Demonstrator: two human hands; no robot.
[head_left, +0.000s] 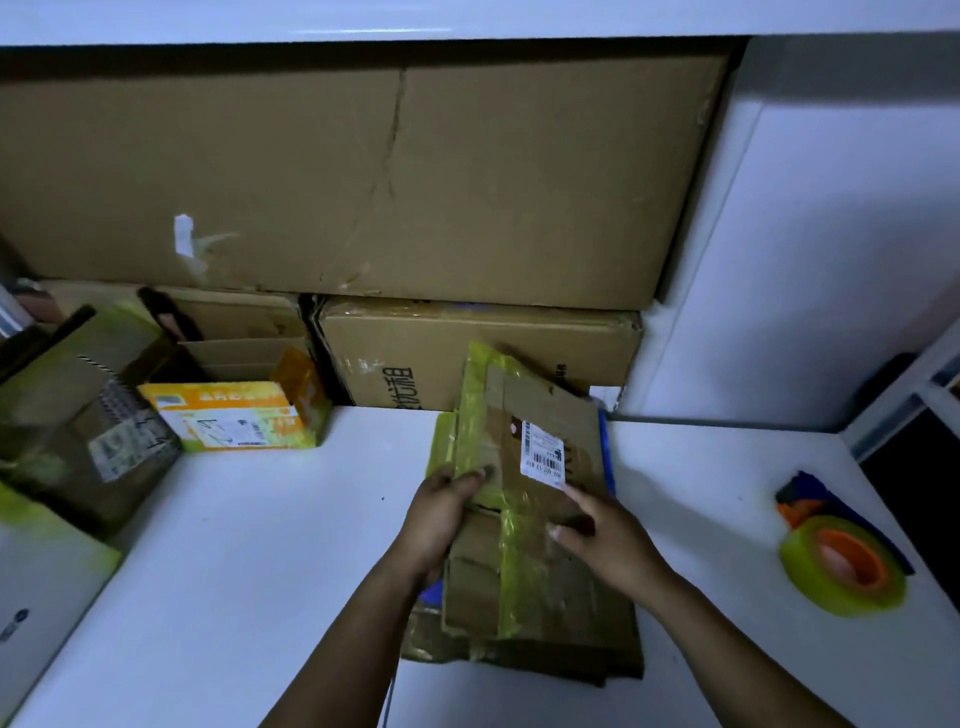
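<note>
This looks like a parcel packing or stock room, though the light is dim. Big cartons (363, 171) are stacked against the wall behind a white table (234, 545). On the table lie labelled parcels (234, 421), a flattened carton (561, 592) with a barcode label (543, 454), and a tape roll (841, 571).

Dim light falls on a white table (218, 545), with stacked cardboard boxes (363, 176) against white walls (810, 234).

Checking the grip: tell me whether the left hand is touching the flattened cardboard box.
Touching. The head view shows the left hand gripping the flattened cardboard box at its left edge, thumb over the top.
</note>
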